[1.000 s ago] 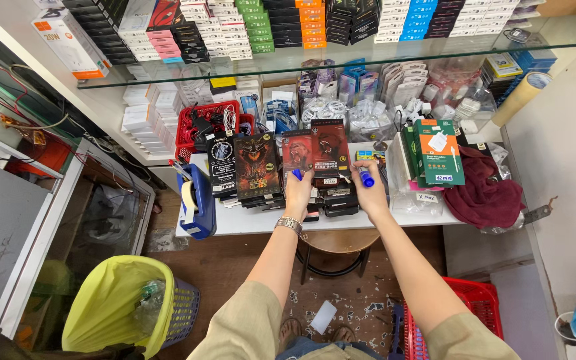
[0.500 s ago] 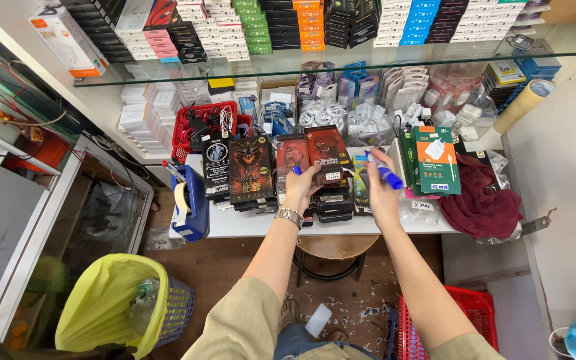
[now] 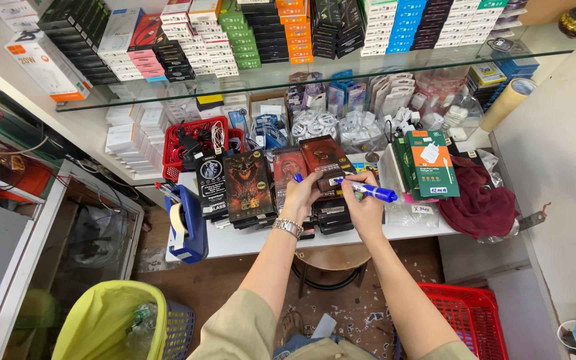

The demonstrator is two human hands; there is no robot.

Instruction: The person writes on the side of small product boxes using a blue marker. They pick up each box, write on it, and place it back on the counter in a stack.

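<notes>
Crowding your white tabletop (image 3: 248,241) from nine to three o'clock are stacked packages, so a nudge could send the dark boxes (image 3: 248,187) beside your left wrist sliding off the near edge toward the yellow-lined bin (image 3: 111,323) at seven o'clock. Your left hand (image 3: 301,195) closes around a small dark red box (image 3: 328,175), lifted at the stack's centre; your right hand (image 3: 363,208) grips a blue marker (image 3: 367,191) touching it, tip pointing to nine o'clock, and a slip could smear ink. Half a second ago the marker pointed toward four o'clock with both hands lower on the stack.
</notes>
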